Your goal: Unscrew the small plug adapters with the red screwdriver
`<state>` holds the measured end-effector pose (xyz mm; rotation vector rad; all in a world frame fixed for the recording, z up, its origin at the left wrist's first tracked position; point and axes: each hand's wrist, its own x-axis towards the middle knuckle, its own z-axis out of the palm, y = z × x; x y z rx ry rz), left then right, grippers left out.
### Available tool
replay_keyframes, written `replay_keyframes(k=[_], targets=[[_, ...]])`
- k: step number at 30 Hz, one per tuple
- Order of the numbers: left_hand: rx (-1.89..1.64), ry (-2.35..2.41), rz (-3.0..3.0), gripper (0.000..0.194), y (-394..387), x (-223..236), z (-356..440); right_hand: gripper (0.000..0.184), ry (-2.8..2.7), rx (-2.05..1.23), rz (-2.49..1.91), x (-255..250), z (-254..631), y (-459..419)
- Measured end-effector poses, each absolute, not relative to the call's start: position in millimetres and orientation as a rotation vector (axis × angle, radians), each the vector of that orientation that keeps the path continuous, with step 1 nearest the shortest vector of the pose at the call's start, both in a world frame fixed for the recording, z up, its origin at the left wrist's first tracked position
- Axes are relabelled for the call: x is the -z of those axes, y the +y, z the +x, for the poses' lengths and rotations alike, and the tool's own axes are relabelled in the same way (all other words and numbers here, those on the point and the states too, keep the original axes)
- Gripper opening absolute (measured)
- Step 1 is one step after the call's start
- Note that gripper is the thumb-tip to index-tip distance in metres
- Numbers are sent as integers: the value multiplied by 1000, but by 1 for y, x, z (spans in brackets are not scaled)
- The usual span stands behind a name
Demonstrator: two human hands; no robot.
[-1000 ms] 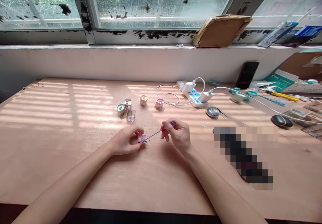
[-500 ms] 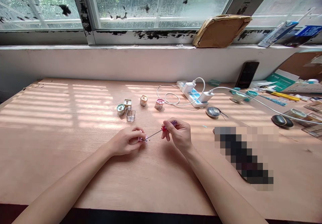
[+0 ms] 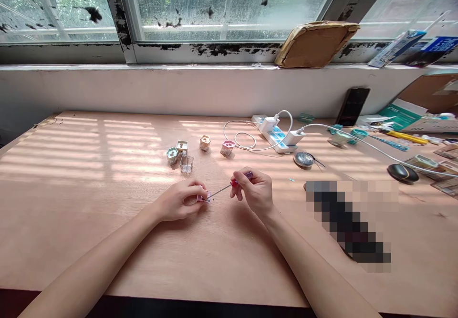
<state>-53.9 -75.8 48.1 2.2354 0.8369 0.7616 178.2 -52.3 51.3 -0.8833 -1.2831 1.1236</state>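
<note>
My left hand is closed around a small pinkish-purple piece on the tabletop, which its fingers partly hide. In my right hand is a screwdriver with a red and purple handle. Its thin shaft slants down to the left, and the tip meets the piece. A tiny dark speck lies beside the tip. Beyond my hands stand small hexagonal containers: a green-topped one, a tan-topped one, a clear open one, an orange-topped one and a pink-topped one.
Behind my right hand lies a power strip with white chargers and a looping cable. A round silver object, a black mouse and a blurred-out dark object are to the right. A phone leans against the wall.
The view shifts very slightly. Both hands, the screwdriver and the small piece keep practically the same positions.
</note>
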Motion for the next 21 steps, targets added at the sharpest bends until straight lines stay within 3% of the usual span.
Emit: replay_keyframes(k=[21], targets=[[-763,931,2129,19,-77,-42,-54,42,-1424,-1096,-878,-54,180,-57]])
